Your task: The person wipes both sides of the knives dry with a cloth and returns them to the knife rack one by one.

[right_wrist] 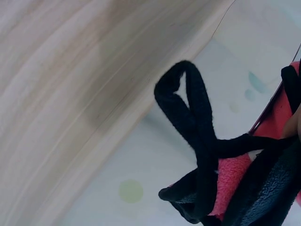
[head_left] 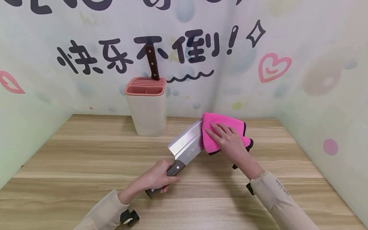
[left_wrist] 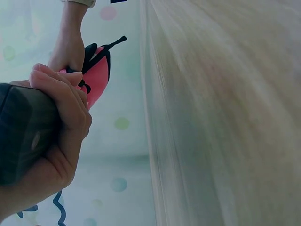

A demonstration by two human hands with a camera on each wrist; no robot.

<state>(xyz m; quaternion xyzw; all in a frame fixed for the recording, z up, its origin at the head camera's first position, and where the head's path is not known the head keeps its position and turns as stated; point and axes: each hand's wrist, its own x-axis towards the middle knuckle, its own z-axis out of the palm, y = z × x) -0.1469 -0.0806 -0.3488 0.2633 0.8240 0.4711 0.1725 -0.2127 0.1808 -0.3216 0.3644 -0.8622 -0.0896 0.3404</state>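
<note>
My left hand (head_left: 155, 175) grips the dark handle of a kitchen cleaver (head_left: 185, 145), whose broad blade tilts up and away to the right above the table. In the left wrist view the fingers curl round that handle (left_wrist: 28, 134). A pink cloth (head_left: 211, 145) with black edging covers the far end of the blade. My right hand (head_left: 231, 143) holds the cloth against the blade, fingers spread over its upper side; the thumb is hidden in the head view. The right wrist view shows the cloth's black loop (right_wrist: 202, 113) hanging free.
Behind the cleaver, to the left, stands a white knife block (head_left: 149, 115) with a pink slotted top. One brown-handled knife (head_left: 152, 62) sticks up from it. The wood-grain table (head_left: 86, 159) is bounded by printed walls at the back and both sides.
</note>
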